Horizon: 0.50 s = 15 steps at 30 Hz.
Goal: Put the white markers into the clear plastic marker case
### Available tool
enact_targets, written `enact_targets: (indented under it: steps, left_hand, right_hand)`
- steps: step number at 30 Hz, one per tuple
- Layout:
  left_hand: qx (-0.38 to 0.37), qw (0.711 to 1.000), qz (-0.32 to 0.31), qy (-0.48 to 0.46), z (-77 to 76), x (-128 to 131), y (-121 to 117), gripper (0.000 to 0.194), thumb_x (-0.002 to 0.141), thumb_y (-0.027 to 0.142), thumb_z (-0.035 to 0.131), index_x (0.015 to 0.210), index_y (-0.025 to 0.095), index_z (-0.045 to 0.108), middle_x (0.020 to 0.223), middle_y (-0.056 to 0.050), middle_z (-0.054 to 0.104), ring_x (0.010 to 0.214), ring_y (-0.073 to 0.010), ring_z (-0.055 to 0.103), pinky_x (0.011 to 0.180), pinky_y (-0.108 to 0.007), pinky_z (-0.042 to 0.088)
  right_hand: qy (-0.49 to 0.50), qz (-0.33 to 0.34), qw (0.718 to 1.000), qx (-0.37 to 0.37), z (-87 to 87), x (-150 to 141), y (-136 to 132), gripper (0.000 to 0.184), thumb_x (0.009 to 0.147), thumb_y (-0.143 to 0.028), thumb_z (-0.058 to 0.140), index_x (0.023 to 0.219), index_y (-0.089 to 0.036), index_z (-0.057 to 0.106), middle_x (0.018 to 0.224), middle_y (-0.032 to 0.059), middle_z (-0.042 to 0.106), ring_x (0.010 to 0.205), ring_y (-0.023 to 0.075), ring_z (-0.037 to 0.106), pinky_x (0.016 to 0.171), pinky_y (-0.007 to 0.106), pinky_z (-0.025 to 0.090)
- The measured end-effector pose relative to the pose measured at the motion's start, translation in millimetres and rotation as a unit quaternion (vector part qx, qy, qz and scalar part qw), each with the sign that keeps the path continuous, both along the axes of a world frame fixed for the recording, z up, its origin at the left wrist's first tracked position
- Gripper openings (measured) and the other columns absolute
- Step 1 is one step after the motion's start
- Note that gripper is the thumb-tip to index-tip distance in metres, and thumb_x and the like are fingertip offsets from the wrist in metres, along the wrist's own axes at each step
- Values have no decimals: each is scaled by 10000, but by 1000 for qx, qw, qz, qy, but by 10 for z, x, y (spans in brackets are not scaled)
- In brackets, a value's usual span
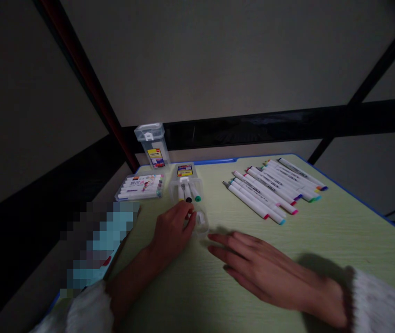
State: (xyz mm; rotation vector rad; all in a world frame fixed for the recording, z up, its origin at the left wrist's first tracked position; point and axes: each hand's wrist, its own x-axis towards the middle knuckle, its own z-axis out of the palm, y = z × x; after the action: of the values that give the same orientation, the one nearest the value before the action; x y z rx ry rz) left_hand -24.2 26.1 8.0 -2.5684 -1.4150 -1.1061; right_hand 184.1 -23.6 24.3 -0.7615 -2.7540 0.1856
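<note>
The worktop (339, 222) spread beneath the open box (184, 171). Right of that box, loose markers (271, 186) lay side by side, perhaps to stay distinguishable. Nearer than it, the right hand (253, 263) was released; the left hand (172, 226) curled at its near end, grip hidden, so I couldn't tell. Lying flat, probably for access, it held a few capped markers (196, 192).

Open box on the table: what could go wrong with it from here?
The box lies with its mouth toward the left hand, so its markers might slide out. The right hand is near the clear lid and could knock it.
</note>
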Motion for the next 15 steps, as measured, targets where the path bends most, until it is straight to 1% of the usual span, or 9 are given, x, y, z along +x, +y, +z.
enact_targets:
  steps: [3, 8, 11, 15]
  left_hand:
    - [-6, 1000, -10, 18, -7, 17, -14, 91, 836, 184, 414, 785, 174, 489, 687, 1, 561, 595, -119, 557, 511, -195, 429]
    - [-15, 999, -34, 37, -38, 41, -39, 86, 826, 172, 416, 784, 176, 491, 670, 3, 556, 582, -116, 542, 521, -198, 423]
    - [-27, 997, -50, 50, -44, 48, -49, 90, 824, 172, 422, 776, 172, 499, 666, 0, 556, 575, -116, 531, 528, -202, 418]
    - [-21, 995, -70, 66, -34, 57, -56, 117, 826, 161, 416, 765, 164, 516, 647, -6, 550, 556, -118, 516, 521, -208, 403]
  right_hand:
    - [4, -5, 1000, -2, -2, -5, 7, 392, 869, -149, 428, 1261, -135, 439, 1298, 98, 476, 1152, 213, 452, 966, 372, 408]
    - [12, -22, 1000, 4, -57, -2, 7, 459, 867, -177, 461, 1317, -144, 377, 1336, 81, 446, 1231, 205, 374, 1023, 369, 348]
    - [14, -27, 1000, 5, -80, 5, 7, 477, 857, -181, 480, 1319, -133, 373, 1348, 91, 430, 1254, 203, 344, 1030, 368, 340]
    - [8, -30, 1000, 5, -84, 8, 11, 487, 857, -189, 479, 1325, -128, 359, 1369, 97, 398, 1263, 210, 332, 1028, 378, 344]
